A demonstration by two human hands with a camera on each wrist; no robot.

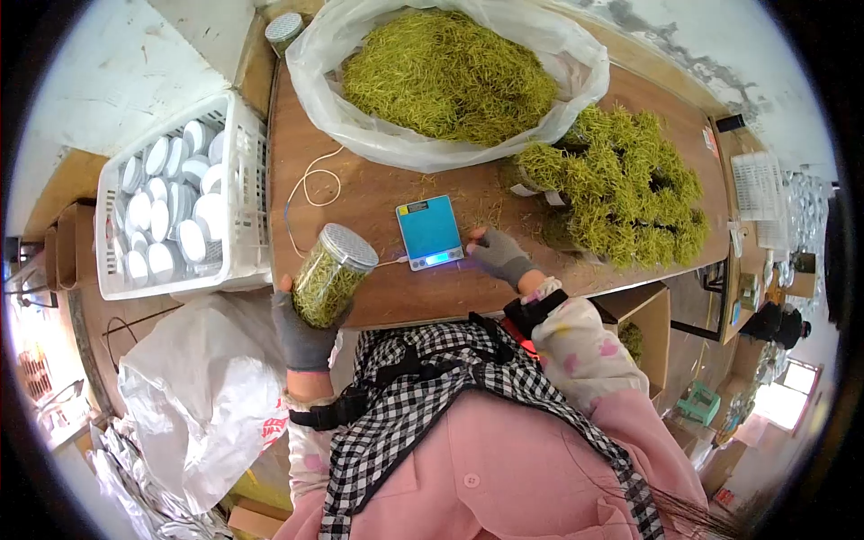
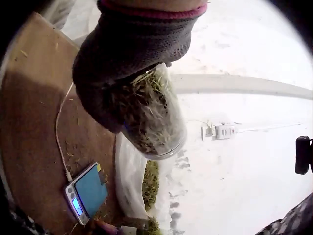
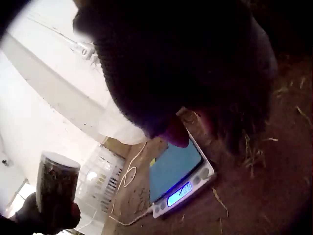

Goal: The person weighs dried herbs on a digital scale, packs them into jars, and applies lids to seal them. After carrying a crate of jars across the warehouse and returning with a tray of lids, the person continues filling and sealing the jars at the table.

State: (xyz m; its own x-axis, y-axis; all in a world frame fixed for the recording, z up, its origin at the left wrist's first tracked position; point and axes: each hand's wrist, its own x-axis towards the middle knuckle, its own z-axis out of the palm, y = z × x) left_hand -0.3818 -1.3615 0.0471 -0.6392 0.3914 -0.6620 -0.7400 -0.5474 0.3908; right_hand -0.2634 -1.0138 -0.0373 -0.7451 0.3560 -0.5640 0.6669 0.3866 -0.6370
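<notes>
My left hand (image 1: 306,333), in a grey fingerless glove, grips a clear jar (image 1: 326,286) with a pale round lid, tilted over the table's front left edge. Green needle-like dried pieces fill the jar; the left wrist view shows them through its wall. My right hand (image 1: 500,256), also gloved, is just right of a small digital scale (image 1: 430,232) and holds nothing visible. Its bare fingertips hang loosely curled near the scale's edge in the right wrist view. The scale has a bare blue top and a lit display (image 3: 179,194).
A big plastic bag (image 1: 310,81) of the green pieces stands at the back. Heaped open jars (image 1: 630,193) crowd the right side. A white crate (image 1: 243,193) of round lids is at the left. A cable (image 1: 292,202) runs to the scale, and another lidded jar (image 1: 284,31) stands back left.
</notes>
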